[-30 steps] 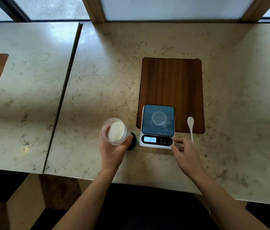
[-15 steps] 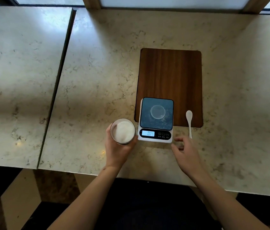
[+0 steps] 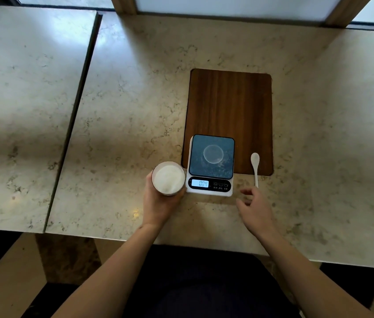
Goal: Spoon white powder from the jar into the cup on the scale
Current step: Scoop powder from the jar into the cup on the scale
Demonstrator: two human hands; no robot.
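An open clear jar [image 3: 169, 177] full of white powder stands just left of the scale, and my left hand [image 3: 158, 203] is wrapped around it from the near side. The white scale [image 3: 211, 165] has a dark platform and a lit display. A small clear cup [image 3: 213, 154] sits in the middle of the platform. A white spoon [image 3: 255, 167] lies right of the scale, bowl away from me. My right hand [image 3: 253, 208] hovers with fingers apart and empty, just short of the spoon's handle end.
The scale overlaps the near edge of a dark wooden board [image 3: 229, 111] set in the marble counter [image 3: 135, 99]. A seam [image 3: 75, 115] splits the counter from a second slab on the left. The counter's near edge runs close below my wrists.
My left hand has shifted the jar closer to the scale and set it upright. My right hand has moved right, from the scale's front corner toward the spoon handle.
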